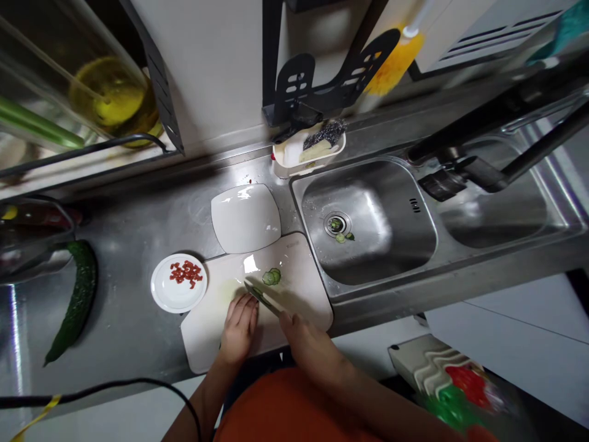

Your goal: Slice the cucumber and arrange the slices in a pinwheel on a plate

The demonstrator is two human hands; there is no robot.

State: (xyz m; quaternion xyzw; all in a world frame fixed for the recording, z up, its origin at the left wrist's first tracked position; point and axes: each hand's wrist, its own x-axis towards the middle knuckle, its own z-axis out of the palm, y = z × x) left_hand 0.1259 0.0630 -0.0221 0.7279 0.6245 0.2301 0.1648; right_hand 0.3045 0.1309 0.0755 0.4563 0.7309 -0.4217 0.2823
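Observation:
My right hand (306,337) is closed round the handle of a knife (263,297) whose blade lies across a pale cutting board (304,276). My left hand (239,325) rests on the board with fingers pressed together on a piece of cucumber under the blade; the piece is mostly hidden. A few thin cucumber slices (271,277) lie just beyond the blade. A small round white plate (165,298) with chopped red pieces (186,273) sits at the board's left. An empty square white plate (246,218) lies behind the board.
A whole cucumber (73,301) lies on the steel counter at the left. A steel sink (368,221) with scraps at its drain is on the right, under a dark faucet (460,166). A sponge tray (310,150) stands at the back. A black cable (115,387) runs along the counter's front edge.

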